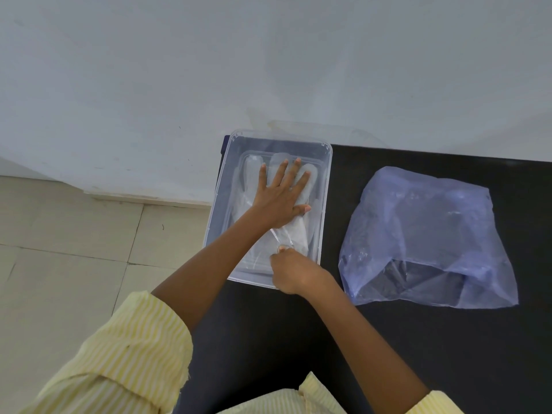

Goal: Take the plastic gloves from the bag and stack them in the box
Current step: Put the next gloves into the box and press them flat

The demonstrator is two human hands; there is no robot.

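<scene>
A clear plastic box [327, 180] stands on the black table at its left end. Thin transparent plastic gloves [251, 171] lie flat inside it, fingers pointing away from me. My left hand [282, 195] rests flat on the gloves with its fingers spread. My right hand [291, 270] is at the box's near edge, its fingers pinched on the cuff end of the top glove [288, 237]. A bluish translucent plastic bag [424, 231] lies on the table to the right of the box, its opening facing me.
The black table [448, 354] reaches right and toward me. A pale wall stands behind the box and a tiled floor [59, 264] lies to the left. Yellow striped sleeves [119, 354] cover my upper arms.
</scene>
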